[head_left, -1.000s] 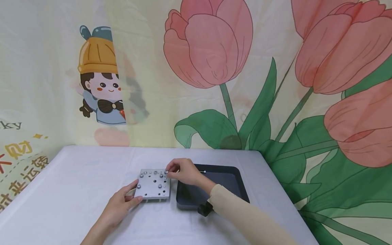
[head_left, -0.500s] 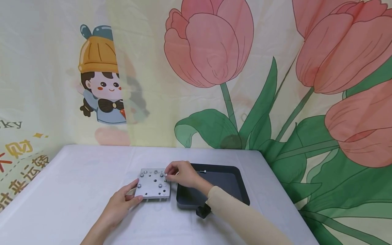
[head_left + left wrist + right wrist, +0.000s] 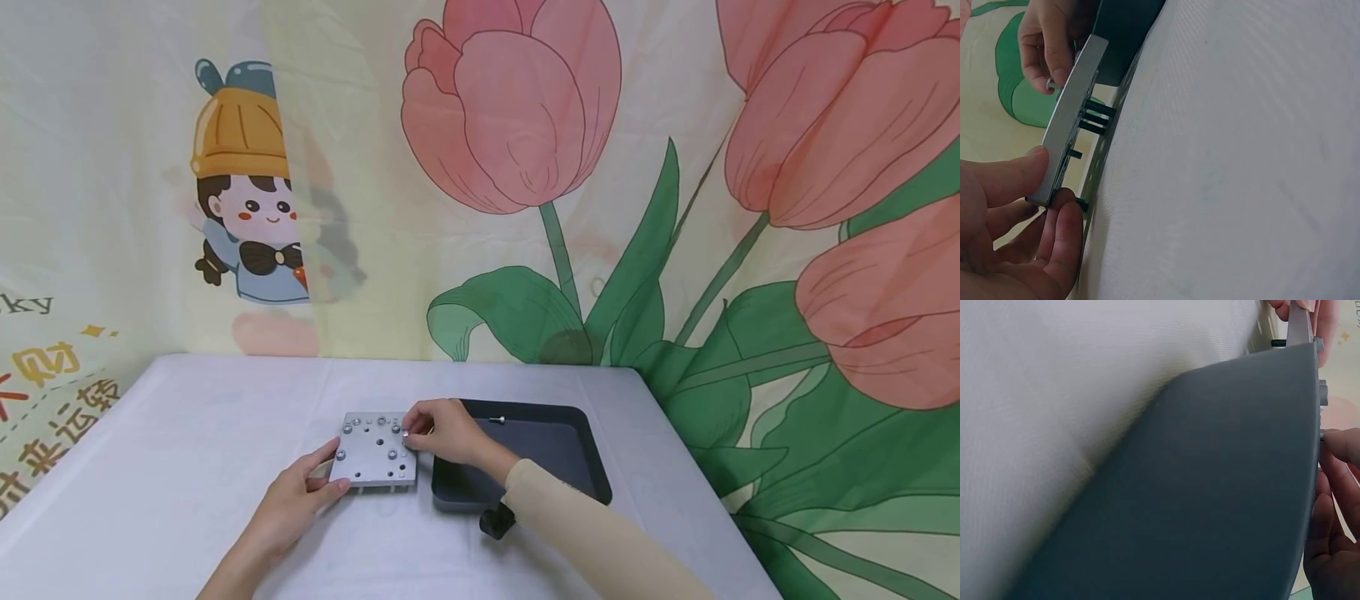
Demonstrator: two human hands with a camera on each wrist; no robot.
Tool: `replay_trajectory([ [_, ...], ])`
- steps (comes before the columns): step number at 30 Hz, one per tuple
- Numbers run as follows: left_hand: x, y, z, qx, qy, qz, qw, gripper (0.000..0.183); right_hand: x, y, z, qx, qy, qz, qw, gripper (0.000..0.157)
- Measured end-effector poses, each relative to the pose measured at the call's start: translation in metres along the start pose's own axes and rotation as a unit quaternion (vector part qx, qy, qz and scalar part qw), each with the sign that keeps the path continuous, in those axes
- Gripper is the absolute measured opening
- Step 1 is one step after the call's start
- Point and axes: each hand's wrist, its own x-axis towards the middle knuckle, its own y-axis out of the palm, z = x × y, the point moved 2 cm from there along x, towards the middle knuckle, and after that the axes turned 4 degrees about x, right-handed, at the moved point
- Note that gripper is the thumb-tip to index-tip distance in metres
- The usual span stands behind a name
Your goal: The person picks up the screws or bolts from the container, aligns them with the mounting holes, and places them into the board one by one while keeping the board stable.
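Observation:
A square silver metal plate (image 3: 367, 467) with holes and several bolts in its top is held at its left edge by my left hand (image 3: 292, 500). In the left wrist view, the left thumb lies on the top face of the plate (image 3: 1066, 128) and curled fingers grip from below; dark bolt ends stick out underneath. My right hand (image 3: 450, 432) pinches a small silver bolt (image 3: 1052, 84) at the plate's right edge. From the right wrist, that bolt (image 3: 1322, 435) shows at the thumb and fingertip, its lower part hidden behind the tray.
A dark shallow tray (image 3: 558, 458) stands right of the plate, under the right forearm. One loose bolt (image 3: 497, 420) lies near its back edge. White cloth (image 3: 202, 467) covers the table, and a printed curtain (image 3: 360, 167) hangs behind it.
My right hand has shifted slightly nearer along the plate's right edge with the bolt between its fingertips. The left hand and the plate have stayed in place.

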Motion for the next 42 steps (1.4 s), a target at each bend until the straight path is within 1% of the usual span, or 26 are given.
replay_trajectory([
  [12,-0.001,0.000,-0.002,-0.002,-0.002,0.002,1.0000,0.078,-0.003,0.000,-0.001,-0.009,0.002,-0.008,1.000,0.011],
  [18,-0.001,0.000,-0.002,-0.003,-0.002,0.003,1.0000,0.078,-0.006,-0.007,0.001,-0.002,0.001,0.004,1.000,0.014],
  [22,-0.001,0.001,-0.001,-0.003,-0.001,0.003,1.0000,0.078,-0.009,-0.024,0.006,-0.003,0.002,0.005,1.000,0.019],
  [26,-0.001,0.000,-0.001,0.000,0.001,0.001,1.0000,0.078,-0.012,-0.049,0.008,-0.013,-0.003,-0.008,1.000,0.021],
  [29,-0.001,0.000,-0.001,-0.001,0.000,0.002,1.0000,0.078,-0.016,-0.070,0.004,-0.026,-0.011,-0.017,0.999,0.022],
  [32,0.000,0.000,-0.001,0.001,-0.002,0.004,1.0000,0.078,-0.024,-0.088,-0.004,-0.038,-0.008,-0.021,0.999,0.023],
  [35,0.000,0.001,-0.001,0.004,-0.005,0.005,1.0000,0.079,-0.032,-0.103,-0.014,-0.045,0.005,-0.023,0.999,0.025],
  [38,0.000,0.001,-0.001,0.009,-0.009,0.002,0.9999,0.079,-0.039,-0.112,-0.025,-0.060,0.013,-0.023,0.998,0.027],
  [42,0.001,0.002,-0.001,0.010,-0.008,-0.001,0.9999,0.079,-0.047,-0.118,-0.041,-0.077,0.025,-0.013,0.997,0.031],
])
